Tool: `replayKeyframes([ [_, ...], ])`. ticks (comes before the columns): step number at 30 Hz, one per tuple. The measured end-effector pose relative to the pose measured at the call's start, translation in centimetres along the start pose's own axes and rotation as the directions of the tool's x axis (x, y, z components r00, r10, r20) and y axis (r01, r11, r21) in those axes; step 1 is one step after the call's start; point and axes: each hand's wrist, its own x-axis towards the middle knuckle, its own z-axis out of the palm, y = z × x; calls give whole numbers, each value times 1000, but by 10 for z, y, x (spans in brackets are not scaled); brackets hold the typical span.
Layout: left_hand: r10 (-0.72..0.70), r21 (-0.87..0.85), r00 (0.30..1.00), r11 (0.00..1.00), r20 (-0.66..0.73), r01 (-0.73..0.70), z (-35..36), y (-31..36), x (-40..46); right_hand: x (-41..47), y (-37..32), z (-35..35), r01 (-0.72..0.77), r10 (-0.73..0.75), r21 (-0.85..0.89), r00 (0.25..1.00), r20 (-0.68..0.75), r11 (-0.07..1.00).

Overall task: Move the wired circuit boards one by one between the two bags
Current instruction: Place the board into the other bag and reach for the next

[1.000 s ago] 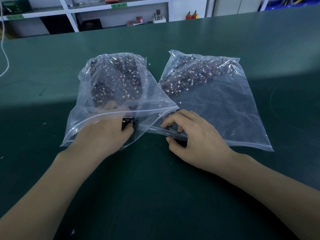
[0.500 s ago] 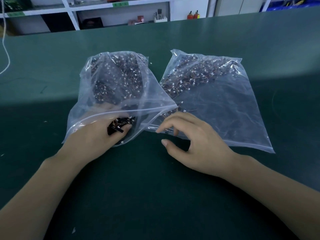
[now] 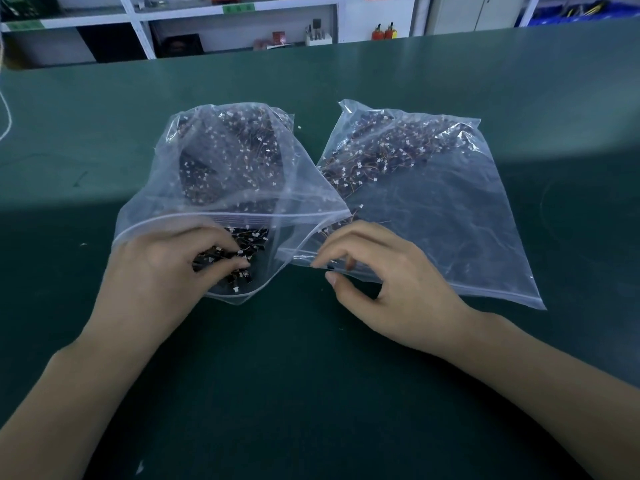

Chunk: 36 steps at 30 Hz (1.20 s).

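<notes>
Two clear zip bags lie side by side on the green table (image 3: 450, 74), toward its middle, and I see them overlap where their near corners meet. My left bag (image 3: 221, 168) stands puffed up with its mouth gaping toward me; the right bag (image 3: 440, 209) lies flat, its wired circuit boards (image 3: 391, 150) heaped toward its far end. Dark boards with white connectors fill the far part of the left bag too.

My left forearm comes in from the near left corner of the table, and my left hand (image 3: 162, 268) sits inside the open mouth, fingers curled around a small clump of boards (image 3: 239, 254) just within the near lip. My right forearm enters from the near right corner; my right hand (image 3: 388, 282) hovers palm down at the right bag's zip edge, fingers bent, with the fingertips (image 3: 317, 263) touching the plastic and the thumb held apart below it. Whether it pinches the film I cannot tell.

Beyond the table's far edge stand white shelves (image 3: 138, 26). A green label and a red sign there are too blurred for me to read.
</notes>
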Motion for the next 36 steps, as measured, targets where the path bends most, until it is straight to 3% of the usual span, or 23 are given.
replayKeyframes([
  [5,-5,-112,994,994,-111,-8,0,13,-2,1,1,-1,-34,35,15,999,-31,999],
  [14,135,-159,969,973,-207,-169,6,37,0,0,-2,-2,-30,31,18,998,-53,999],
  [19,5,-238,955,968,-296,-79,10,57,-1,-1,-1,-2,-48,51,46,997,-51,998],
  [22,-87,-366,964,930,-252,-12,11,66,0,-1,-1,-1,-43,47,86,998,-47,995],
  [24,-194,-506,969,857,-153,92,12,70,1,0,0,0,-44,49,123,998,-38,991],
  [26,-356,-704,934,660,13,262,15,76,1,1,-1,1,-61,68,175,997,-35,983],
  [28,-438,-809,890,475,123,345,18,80,0,1,0,2,-76,92,234,994,-58,969],
  [34,-439,-858,861,308,256,412,19,86,3,2,1,1,-98,132,292,986,-97,951],
  [36,-408,-844,860,301,306,444,22,88,2,2,0,3,-101,138,303,985,-101,948],
])
